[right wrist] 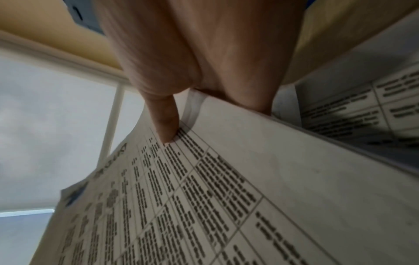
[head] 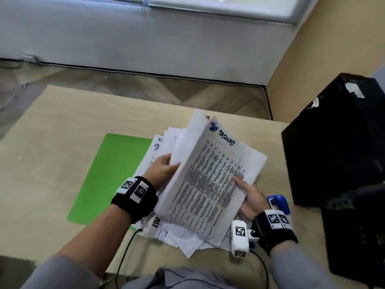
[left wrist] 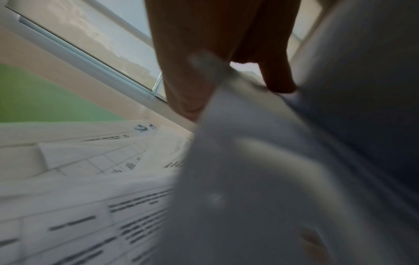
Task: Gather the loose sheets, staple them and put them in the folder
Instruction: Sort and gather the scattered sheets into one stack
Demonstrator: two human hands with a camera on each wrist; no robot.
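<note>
your left hand (head: 162, 167) grips the left edge of a gathered stack of printed sheets (head: 208, 184), thumb on the near face and fingers tucked behind, as the left wrist view confirms despite its blur. your right hand (head: 249, 198) pinches the stack's right edge, thumb pressed flat on the printed table; in the right wrist view the thumb (right wrist: 166, 125) lies on the top sheet with the fingers beneath. the stack is lifted and tilted above the wooden table (head: 62, 126), its top page headed with blue ink and a handwritten title. more loose sheets (head: 183, 236) lie fanned on the table under the stack. the green folder (head: 110, 176) lies flat to the left, its right edge under those sheets. the blue stapler (head: 280, 202) sits on the table just right of your right hand. a black box (head: 337, 142) stands at the far right.
</note>
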